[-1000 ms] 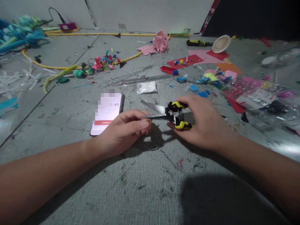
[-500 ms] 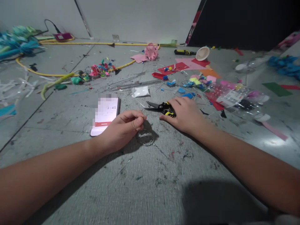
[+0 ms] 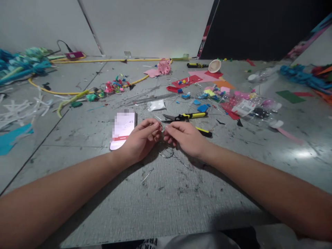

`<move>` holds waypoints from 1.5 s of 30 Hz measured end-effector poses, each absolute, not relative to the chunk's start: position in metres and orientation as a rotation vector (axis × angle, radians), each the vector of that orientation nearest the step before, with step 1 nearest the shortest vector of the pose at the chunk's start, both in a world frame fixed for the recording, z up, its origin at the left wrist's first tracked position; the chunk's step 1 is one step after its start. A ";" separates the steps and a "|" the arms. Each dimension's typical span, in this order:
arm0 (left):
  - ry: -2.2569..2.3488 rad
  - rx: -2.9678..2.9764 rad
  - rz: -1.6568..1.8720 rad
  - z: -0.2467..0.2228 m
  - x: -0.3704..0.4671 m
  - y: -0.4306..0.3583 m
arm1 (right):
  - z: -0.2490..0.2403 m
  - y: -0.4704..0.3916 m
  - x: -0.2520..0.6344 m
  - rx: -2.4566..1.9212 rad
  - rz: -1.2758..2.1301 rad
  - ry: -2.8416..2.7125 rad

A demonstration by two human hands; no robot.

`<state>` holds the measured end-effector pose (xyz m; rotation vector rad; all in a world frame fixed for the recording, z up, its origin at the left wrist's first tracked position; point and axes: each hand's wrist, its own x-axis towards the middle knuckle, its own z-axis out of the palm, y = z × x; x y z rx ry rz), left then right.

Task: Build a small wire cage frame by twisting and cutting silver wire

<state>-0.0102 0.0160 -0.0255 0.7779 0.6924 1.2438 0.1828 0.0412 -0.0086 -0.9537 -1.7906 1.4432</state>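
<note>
While the left hand (image 3: 141, 140) and right hand (image 3: 188, 139) nearly meet, their fingers (image 3: 155, 125) pinch something tiny (image 3: 163, 128), its identity unclear.

Beyond a lit phone (image 3: 127, 129), a yellow cord (image 3: 103, 61) curves near a purple box (image 3: 75, 55).

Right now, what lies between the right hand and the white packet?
The black-and-yellow snips do: in the head view, their parted blades lie between the right hand and the white packet.
</note>
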 end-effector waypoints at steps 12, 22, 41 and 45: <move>0.889 0.916 1.370 -0.024 -0.012 0.015 | -0.012 0.039 0.190 -0.929 1.715 -1.362; 1.151 1.159 1.329 -0.023 -0.017 0.007 | -0.009 0.052 0.200 -0.816 1.254 -1.743; 1.073 1.082 1.187 -0.021 -0.019 0.009 | -0.024 0.054 0.204 -0.505 0.441 -2.018; 1.043 1.073 1.187 -0.022 -0.021 0.008 | -0.027 0.052 0.203 -0.431 0.366 -2.010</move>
